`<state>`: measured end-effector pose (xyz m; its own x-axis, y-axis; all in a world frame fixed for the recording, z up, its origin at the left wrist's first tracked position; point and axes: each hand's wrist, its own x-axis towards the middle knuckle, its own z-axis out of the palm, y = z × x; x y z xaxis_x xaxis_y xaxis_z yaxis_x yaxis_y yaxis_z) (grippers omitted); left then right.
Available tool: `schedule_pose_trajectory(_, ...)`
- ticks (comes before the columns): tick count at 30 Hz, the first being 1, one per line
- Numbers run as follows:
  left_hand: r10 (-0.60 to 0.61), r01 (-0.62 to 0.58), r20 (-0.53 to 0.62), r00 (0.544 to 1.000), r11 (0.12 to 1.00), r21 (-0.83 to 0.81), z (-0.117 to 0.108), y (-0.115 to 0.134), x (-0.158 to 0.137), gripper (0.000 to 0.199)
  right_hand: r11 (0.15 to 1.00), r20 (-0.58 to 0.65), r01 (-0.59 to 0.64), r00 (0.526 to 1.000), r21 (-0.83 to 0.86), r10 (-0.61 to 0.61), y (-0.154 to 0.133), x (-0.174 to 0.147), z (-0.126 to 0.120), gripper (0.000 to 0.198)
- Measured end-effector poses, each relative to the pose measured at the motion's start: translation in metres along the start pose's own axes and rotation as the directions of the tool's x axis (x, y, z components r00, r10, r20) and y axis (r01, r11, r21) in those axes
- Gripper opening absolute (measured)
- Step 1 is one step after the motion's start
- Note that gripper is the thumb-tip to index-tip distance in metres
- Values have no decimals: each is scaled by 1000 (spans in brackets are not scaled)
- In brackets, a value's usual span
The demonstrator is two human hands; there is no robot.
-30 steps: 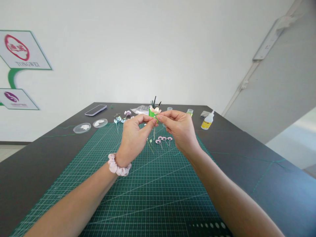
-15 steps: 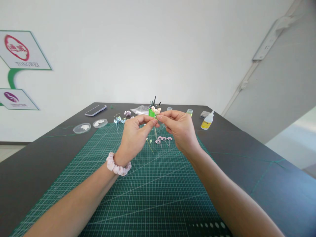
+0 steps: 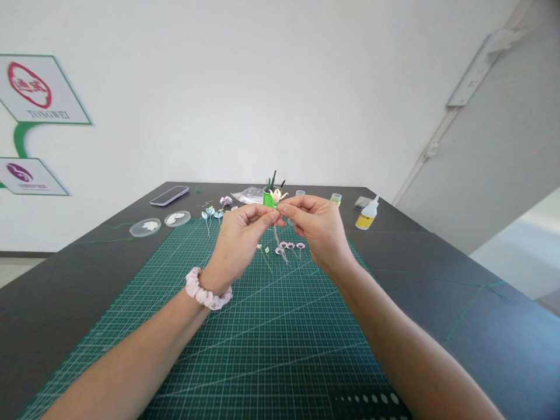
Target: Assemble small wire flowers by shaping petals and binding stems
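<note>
Thumb and forefinger of the left hand pinch a pale flower at its stem, just under the petals, while the right hand closes its own thumb and forefinger on the same spot from the right, so that the two sets of fingertips nearly meet. The flower stands upright over the far part of a green cutting mat, its petals spread, and a thin strand hangs below the fingers. A pink scrunchie circles the left wrist. Behind the flower is a green cup holding dark tools, with a clear plastic bag just left of it. Pink-purple loops on thin stems lie on the mat beneath the hands. To the left, near the mat's far edge, are blue flowers, and beyond them a purple flower. Two clear dishes with white pieces sit farther left on the dark worktop, nearer than a phone. On the far right stands a glue bottle with a yellow label.
</note>
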<state>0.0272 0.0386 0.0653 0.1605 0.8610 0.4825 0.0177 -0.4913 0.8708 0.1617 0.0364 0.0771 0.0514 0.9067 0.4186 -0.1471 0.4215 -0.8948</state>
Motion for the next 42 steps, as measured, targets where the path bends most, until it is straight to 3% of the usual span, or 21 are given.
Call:
schedule_pose_trajectory(8,-9,11,29,1000,996,-85,1,0,-1,16,1000,3,6,1000,-4,-6,1,0,0,8)
schedule_pose_trajectory(31,-15,20,60,998,997,-75,1,1,0,18,999,-1,-29,1000,-41,29,1,0,-3,13)
schedule_pose_trajectory(42,-20,37,97,995,985,-169,2,0,0,19,997,8,-29,1000,-65,29,3,2,-6,17)
